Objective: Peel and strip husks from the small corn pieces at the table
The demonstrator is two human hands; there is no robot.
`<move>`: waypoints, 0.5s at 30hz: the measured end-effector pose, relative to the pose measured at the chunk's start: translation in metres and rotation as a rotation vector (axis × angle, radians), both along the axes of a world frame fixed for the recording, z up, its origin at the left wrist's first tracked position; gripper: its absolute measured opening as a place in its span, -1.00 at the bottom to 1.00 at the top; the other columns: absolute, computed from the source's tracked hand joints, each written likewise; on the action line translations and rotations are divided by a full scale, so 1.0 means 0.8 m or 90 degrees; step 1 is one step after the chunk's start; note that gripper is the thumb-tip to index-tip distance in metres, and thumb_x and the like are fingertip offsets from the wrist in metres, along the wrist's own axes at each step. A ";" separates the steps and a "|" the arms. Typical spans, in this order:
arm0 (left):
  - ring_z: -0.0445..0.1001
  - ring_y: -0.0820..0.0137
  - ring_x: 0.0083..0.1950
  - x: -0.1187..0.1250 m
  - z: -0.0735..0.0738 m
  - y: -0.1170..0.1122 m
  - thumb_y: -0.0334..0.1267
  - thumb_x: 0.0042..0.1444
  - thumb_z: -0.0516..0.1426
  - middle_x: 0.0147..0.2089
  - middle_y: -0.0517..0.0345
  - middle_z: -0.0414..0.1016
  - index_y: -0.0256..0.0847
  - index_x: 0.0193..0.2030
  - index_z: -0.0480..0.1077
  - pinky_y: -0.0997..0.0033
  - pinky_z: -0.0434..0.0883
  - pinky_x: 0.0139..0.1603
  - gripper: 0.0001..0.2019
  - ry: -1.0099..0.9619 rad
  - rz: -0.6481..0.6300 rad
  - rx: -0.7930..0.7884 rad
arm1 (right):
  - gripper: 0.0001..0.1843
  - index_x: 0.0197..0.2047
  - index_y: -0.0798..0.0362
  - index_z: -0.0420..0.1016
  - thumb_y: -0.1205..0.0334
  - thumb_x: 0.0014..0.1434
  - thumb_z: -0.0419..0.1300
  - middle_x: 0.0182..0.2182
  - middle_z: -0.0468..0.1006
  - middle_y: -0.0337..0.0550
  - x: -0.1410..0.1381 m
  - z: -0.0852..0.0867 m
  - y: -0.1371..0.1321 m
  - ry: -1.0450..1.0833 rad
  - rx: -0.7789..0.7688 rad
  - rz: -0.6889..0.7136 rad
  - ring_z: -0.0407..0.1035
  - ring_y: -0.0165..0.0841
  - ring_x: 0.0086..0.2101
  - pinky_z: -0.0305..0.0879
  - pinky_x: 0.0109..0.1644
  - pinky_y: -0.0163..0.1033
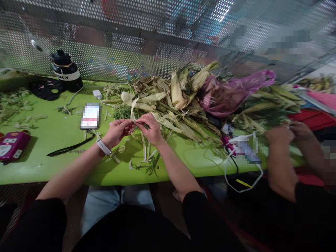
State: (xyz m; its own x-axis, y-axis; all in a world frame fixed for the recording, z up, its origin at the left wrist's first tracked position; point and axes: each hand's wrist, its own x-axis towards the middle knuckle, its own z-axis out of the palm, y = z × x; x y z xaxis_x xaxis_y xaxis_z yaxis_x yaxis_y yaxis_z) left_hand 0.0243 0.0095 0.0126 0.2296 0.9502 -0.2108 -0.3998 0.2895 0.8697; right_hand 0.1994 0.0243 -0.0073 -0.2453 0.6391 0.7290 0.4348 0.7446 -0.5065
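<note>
My left hand [119, 131], with a pale watch band on its wrist, is closed with its fingertips pinched together. My right hand [151, 127] meets it, thumb and fingers also pinched. A pale strip of corn husk [133, 111] rises from between the two sets of fingertips, which cover its lower end. Just beyond the hands lies a heap of dry corn husks [178, 92], with a bunch of thin green stems [122, 113] at its near left side. Husk scraps [144, 150] and small green sprigs [154, 164] lie on the green table [115, 176] below.
Left of my hands lie a phone [90, 116], a black strap [70, 146] and a purple power strip [14, 145]. A dark bottle [65, 71] stands behind them. Right are a pink plastic bag [231, 92], white cables [225, 171] and a co-worker's hands [288, 133]. Perforated metal [126, 45] backs the table.
</note>
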 end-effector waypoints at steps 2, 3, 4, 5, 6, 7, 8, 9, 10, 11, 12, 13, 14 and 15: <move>0.40 0.60 -0.54 -0.001 0.000 0.000 -0.34 0.06 0.24 -0.46 0.13 0.50 -0.36 -0.38 0.49 0.62 0.36 -0.52 -0.90 -0.001 -0.009 -0.011 | -0.84 -0.23 -0.03 0.55 0.10 0.25 0.19 -0.27 0.48 -0.09 0.000 -0.002 0.001 -0.006 0.003 -0.003 0.40 -0.29 -0.18 0.42 -0.08 -0.12; 0.40 0.60 -0.55 -0.001 0.000 0.000 -0.34 0.05 0.25 -0.46 0.13 0.49 -0.36 -0.38 0.49 0.62 0.36 -0.53 -0.90 -0.001 -0.012 -0.014 | -0.83 -0.25 -0.03 0.56 0.10 0.25 0.19 -0.28 0.47 -0.10 0.000 -0.003 0.002 -0.004 0.007 -0.005 0.40 -0.29 -0.20 0.42 -0.09 -0.13; 0.41 0.59 -0.55 -0.001 0.000 0.000 -0.34 0.04 0.25 -0.46 0.12 0.49 -0.37 -0.38 0.49 0.62 0.36 -0.53 -0.90 -0.003 -0.014 -0.016 | -0.83 -0.26 -0.03 0.56 0.09 0.25 0.20 -0.29 0.47 -0.10 -0.001 -0.004 0.002 -0.001 0.013 -0.007 0.40 -0.30 -0.21 0.42 -0.10 -0.14; 0.41 0.59 -0.54 -0.001 0.001 0.000 -0.34 0.03 0.26 -0.46 0.12 0.49 -0.37 -0.39 0.48 0.62 0.36 -0.53 -0.90 -0.004 -0.014 -0.015 | -0.82 -0.26 -0.03 0.57 0.09 0.25 0.20 -0.30 0.47 -0.11 -0.001 -0.004 0.002 0.005 0.021 -0.008 0.40 -0.31 -0.22 0.42 -0.11 -0.14; 0.41 0.59 -0.54 -0.001 0.001 -0.001 -0.35 0.03 0.25 -0.47 0.12 0.49 -0.37 -0.39 0.48 0.62 0.37 -0.53 -0.90 -0.005 -0.016 -0.014 | -0.82 -0.26 -0.03 0.57 0.09 0.25 0.20 -0.30 0.47 -0.11 -0.001 -0.005 0.002 0.010 0.030 -0.009 0.40 -0.31 -0.23 0.41 -0.12 -0.15; 0.42 0.58 -0.55 0.000 0.002 -0.001 -0.36 0.03 0.25 -0.47 0.12 0.49 -0.37 -0.40 0.48 0.62 0.37 -0.53 -0.91 -0.007 -0.018 -0.013 | -0.82 -0.27 -0.03 0.58 0.09 0.25 0.20 -0.30 0.47 -0.11 -0.001 -0.005 0.002 0.012 0.036 -0.009 0.40 -0.32 -0.23 0.41 -0.13 -0.16; 0.42 0.58 -0.54 0.000 0.002 -0.002 -0.37 0.04 0.24 -0.47 0.11 0.50 -0.38 -0.39 0.48 0.62 0.37 -0.52 -0.91 -0.008 -0.022 -0.013 | -0.82 -0.27 -0.03 0.58 0.09 0.25 0.20 -0.31 0.47 -0.12 -0.001 -0.005 0.002 0.011 0.039 -0.009 0.40 -0.32 -0.24 0.41 -0.14 -0.17; 0.42 0.58 -0.54 0.000 0.002 -0.002 -0.38 0.05 0.23 -0.46 0.10 0.50 -0.39 -0.39 0.48 0.61 0.37 -0.52 -0.92 -0.010 -0.025 -0.013 | -0.82 -0.27 -0.04 0.58 0.09 0.25 0.20 -0.31 0.46 -0.12 0.000 -0.005 0.002 0.007 0.039 -0.008 0.40 -0.32 -0.24 0.41 -0.14 -0.17; 0.43 0.58 -0.54 0.001 0.002 -0.003 -0.39 0.05 0.22 -0.46 0.10 0.51 -0.39 -0.38 0.48 0.61 0.38 -0.52 -0.93 -0.014 -0.029 -0.014 | -0.82 -0.28 -0.04 0.58 0.09 0.24 0.21 -0.31 0.46 -0.12 0.001 -0.005 0.003 0.001 0.036 -0.007 0.40 -0.33 -0.24 0.41 -0.13 -0.17; 0.43 0.58 -0.54 0.001 0.002 -0.003 -0.40 0.06 0.22 -0.46 0.10 0.51 -0.39 -0.37 0.48 0.62 0.38 -0.52 -0.93 -0.020 -0.030 -0.017 | -0.82 -0.28 -0.03 0.58 0.08 0.23 0.21 -0.31 0.46 -0.12 0.002 -0.005 0.003 -0.003 0.033 -0.005 0.40 -0.32 -0.23 0.41 -0.12 -0.17; 0.43 0.58 -0.54 0.001 0.003 -0.003 -0.41 0.06 0.21 -0.46 0.11 0.50 -0.39 -0.36 0.48 0.62 0.37 -0.52 -0.94 -0.027 -0.031 -0.020 | -0.83 -0.27 -0.03 0.58 0.08 0.23 0.22 -0.30 0.45 -0.12 0.003 -0.004 0.003 -0.005 0.032 -0.003 0.40 -0.32 -0.22 0.41 -0.11 -0.16; 0.42 0.59 -0.55 0.000 0.003 -0.002 -0.42 0.06 0.21 -0.47 0.12 0.49 -0.39 -0.36 0.48 0.63 0.36 -0.53 -0.95 -0.036 -0.031 -0.025 | -0.84 -0.26 -0.03 0.57 0.09 0.22 0.23 -0.29 0.45 -0.12 0.004 -0.004 0.003 -0.006 0.033 0.001 0.40 -0.32 -0.22 0.41 -0.10 -0.15; 0.40 0.60 -0.56 0.000 0.004 -0.001 -0.44 0.07 0.20 -0.48 0.13 0.48 -0.39 -0.36 0.47 0.65 0.35 -0.54 -0.96 -0.047 -0.031 -0.030 | -0.85 -0.25 -0.03 0.57 0.10 0.21 0.24 -0.28 0.46 -0.12 0.005 -0.003 0.002 -0.008 0.036 0.004 0.40 -0.31 -0.21 0.41 -0.08 -0.14; 0.38 0.62 -0.57 -0.001 0.005 -0.001 -0.45 0.08 0.19 -0.49 0.15 0.47 -0.39 -0.36 0.47 0.66 0.33 -0.55 -0.96 -0.061 -0.032 -0.036 | -0.87 -0.24 -0.04 0.56 0.12 0.21 0.24 -0.27 0.46 -0.11 0.005 -0.002 0.002 -0.012 0.039 0.008 0.41 -0.31 -0.19 0.41 -0.07 -0.14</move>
State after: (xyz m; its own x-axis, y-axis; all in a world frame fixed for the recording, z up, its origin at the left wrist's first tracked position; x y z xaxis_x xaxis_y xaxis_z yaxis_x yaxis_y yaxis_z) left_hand 0.0238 0.0090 0.0163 0.2980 0.9242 -0.2388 -0.4643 0.3590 0.8097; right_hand 0.2035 0.0260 -0.0093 -0.2674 0.5899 0.7619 0.4347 0.7795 -0.4509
